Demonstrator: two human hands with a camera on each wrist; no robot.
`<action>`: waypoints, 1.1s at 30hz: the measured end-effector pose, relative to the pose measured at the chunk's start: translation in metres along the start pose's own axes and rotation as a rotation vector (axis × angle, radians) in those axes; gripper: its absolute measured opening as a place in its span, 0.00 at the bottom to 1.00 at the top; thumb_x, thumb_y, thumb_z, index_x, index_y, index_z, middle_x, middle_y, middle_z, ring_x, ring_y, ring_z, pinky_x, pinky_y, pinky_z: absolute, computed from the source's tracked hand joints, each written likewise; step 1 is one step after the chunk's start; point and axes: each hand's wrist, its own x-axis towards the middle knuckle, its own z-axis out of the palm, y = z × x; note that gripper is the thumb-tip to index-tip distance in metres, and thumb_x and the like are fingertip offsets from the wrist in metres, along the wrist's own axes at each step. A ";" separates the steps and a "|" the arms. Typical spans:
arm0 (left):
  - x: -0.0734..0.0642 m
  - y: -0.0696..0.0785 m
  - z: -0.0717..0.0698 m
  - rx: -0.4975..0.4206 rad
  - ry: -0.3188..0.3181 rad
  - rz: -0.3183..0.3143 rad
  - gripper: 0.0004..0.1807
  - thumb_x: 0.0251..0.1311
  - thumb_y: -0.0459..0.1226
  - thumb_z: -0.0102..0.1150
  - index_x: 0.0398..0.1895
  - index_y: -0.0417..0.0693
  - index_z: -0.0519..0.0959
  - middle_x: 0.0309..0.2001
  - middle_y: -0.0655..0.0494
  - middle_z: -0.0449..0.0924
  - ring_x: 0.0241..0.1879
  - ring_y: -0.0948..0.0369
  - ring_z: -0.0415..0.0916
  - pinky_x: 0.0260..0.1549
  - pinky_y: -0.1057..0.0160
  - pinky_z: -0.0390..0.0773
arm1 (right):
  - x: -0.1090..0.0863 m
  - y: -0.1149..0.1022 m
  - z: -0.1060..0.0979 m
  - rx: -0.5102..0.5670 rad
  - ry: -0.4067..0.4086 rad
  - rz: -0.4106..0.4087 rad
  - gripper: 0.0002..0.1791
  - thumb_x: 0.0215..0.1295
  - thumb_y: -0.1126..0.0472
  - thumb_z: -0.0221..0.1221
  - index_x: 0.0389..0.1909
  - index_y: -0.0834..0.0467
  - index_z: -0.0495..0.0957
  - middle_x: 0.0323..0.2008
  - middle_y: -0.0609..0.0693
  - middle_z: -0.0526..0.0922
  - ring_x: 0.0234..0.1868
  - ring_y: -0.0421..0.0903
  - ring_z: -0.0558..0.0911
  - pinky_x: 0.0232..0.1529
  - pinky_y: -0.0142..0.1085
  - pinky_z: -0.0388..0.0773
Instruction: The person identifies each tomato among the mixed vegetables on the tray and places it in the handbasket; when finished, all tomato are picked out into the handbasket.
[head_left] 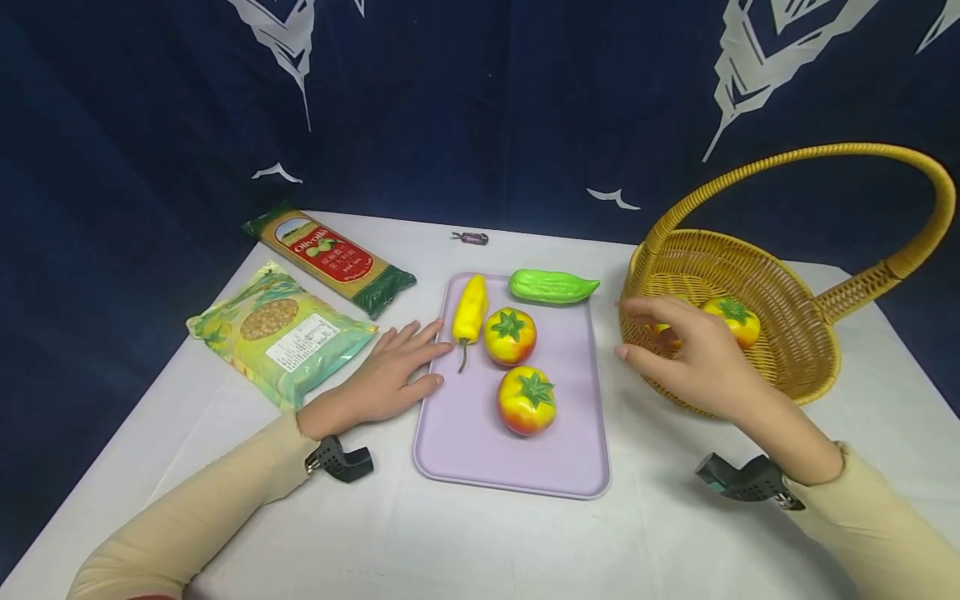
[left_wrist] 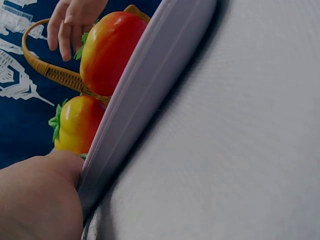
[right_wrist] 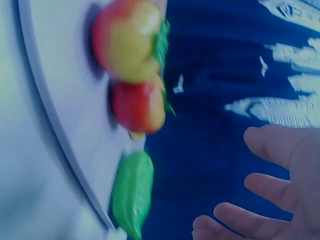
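On the lilac tray (head_left: 480, 458) lie a yellow pepper (head_left: 470, 310), a green pepper (head_left: 552, 287) and two yellow-red toy tomatoes, one nearer (head_left: 527, 402) and one farther (head_left: 510, 337). My left hand (head_left: 386, 372) rests at the tray's left rim, fingers spread, fingertips close to the yellow pepper's stem. Between the tray and the wicker basket (head_left: 806, 350), my right hand (head_left: 697, 358) hovers with its fingers loosely bent and holds nothing. A tomato (head_left: 735, 320) shows inside the basket; another beside it is partly hidden by that hand. The right wrist view shows the green pepper (right_wrist: 133, 192) beyond the fingers.
Left of the tray lie a green-and-yellow bag (head_left: 281, 333) and a red pasta packet (head_left: 330, 254). A small wrapped item (head_left: 471, 238) sits near the table's back edge. The basket's tall handle (head_left: 810, 152) arches up at the right. A dark blue curtain (head_left: 465, 108) hangs behind.
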 end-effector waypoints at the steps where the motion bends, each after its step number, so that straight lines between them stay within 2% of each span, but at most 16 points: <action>1: 0.000 0.000 0.000 -0.001 0.001 0.000 0.29 0.70 0.49 0.51 0.73 0.53 0.72 0.82 0.50 0.52 0.81 0.39 0.46 0.77 0.31 0.42 | 0.000 -0.003 0.004 0.004 -0.013 -0.012 0.26 0.57 0.62 0.72 0.58 0.58 0.82 0.50 0.55 0.88 0.41 0.39 0.82 0.39 0.25 0.80; 5: 0.000 0.000 0.000 0.000 0.002 0.001 0.29 0.70 0.49 0.51 0.72 0.53 0.72 0.82 0.50 0.52 0.81 0.38 0.46 0.77 0.31 0.42 | 0.002 -0.012 0.020 0.052 -0.089 -0.043 0.26 0.56 0.62 0.73 0.57 0.58 0.81 0.52 0.54 0.87 0.44 0.49 0.85 0.41 0.35 0.84; 8: 0.000 0.000 0.000 0.003 0.002 -0.001 0.29 0.70 0.49 0.51 0.73 0.53 0.72 0.82 0.50 0.52 0.81 0.38 0.46 0.77 0.31 0.42 | 0.001 -0.017 0.031 0.125 -0.152 -0.048 0.29 0.55 0.60 0.74 0.58 0.58 0.80 0.55 0.53 0.85 0.49 0.51 0.84 0.44 0.37 0.87; 12: 0.000 -0.001 0.001 0.003 0.003 0.000 0.29 0.70 0.49 0.51 0.73 0.53 0.72 0.82 0.50 0.53 0.81 0.39 0.46 0.77 0.31 0.42 | -0.001 -0.023 0.044 0.190 -0.194 -0.083 0.32 0.51 0.59 0.76 0.60 0.58 0.79 0.58 0.53 0.84 0.54 0.53 0.82 0.45 0.38 0.87; 17: -0.001 -0.001 0.000 0.006 0.009 0.015 0.29 0.70 0.47 0.52 0.72 0.52 0.72 0.81 0.48 0.53 0.81 0.37 0.47 0.76 0.30 0.43 | -0.003 -0.029 0.060 0.230 -0.226 -0.123 0.35 0.49 0.57 0.77 0.60 0.56 0.79 0.59 0.50 0.83 0.58 0.52 0.82 0.46 0.39 0.86; 25: -0.002 -0.001 0.000 0.005 0.014 0.021 0.28 0.70 0.47 0.52 0.72 0.52 0.73 0.81 0.48 0.54 0.80 0.37 0.47 0.76 0.29 0.44 | -0.004 -0.034 0.078 0.284 -0.256 -0.122 0.35 0.50 0.57 0.77 0.62 0.54 0.79 0.61 0.50 0.81 0.60 0.48 0.79 0.49 0.43 0.85; 33: -0.002 0.001 -0.001 0.002 0.018 0.027 0.28 0.70 0.47 0.52 0.72 0.52 0.73 0.81 0.48 0.54 0.80 0.37 0.47 0.76 0.29 0.43 | -0.005 -0.033 0.085 0.288 -0.259 -0.115 0.35 0.49 0.57 0.77 0.62 0.54 0.79 0.62 0.52 0.81 0.61 0.50 0.80 0.50 0.42 0.85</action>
